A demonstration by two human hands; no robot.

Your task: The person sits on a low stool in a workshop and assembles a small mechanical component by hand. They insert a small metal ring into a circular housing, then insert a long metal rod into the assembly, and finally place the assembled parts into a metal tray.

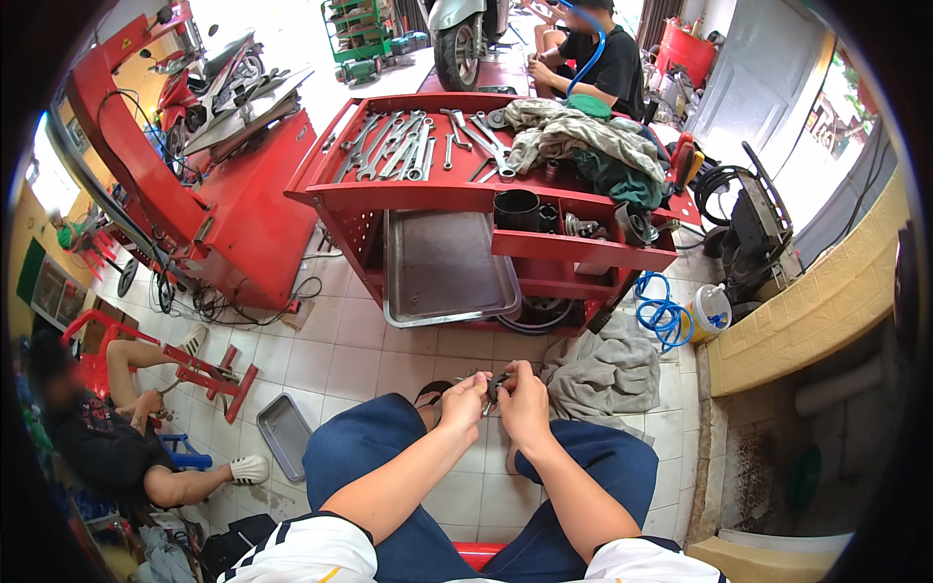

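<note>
Between my knees, my left hand [463, 404] and my right hand [526, 402] are close together with fingers closed. A small dark metal part [499, 390] shows between them, pinched from both sides. Its exact kind is too small to tell, and my fingers cover most of it. Ahead of my hands stands a red tool cart [408, 198] with several wrenches [397, 148] laid on its top. A metal tray [452, 262] juts out of its front, beside an open drawer [583, 248] holding sockets and small parts.
Grey rags [603, 374] lie on the tiles right of my hands, near a blue hose [664, 316] and a white bucket [710, 309]. At left, a grey tray [285, 435] rests on the floor near a seated person [97, 428]. Another person [607, 63] sits behind the cart.
</note>
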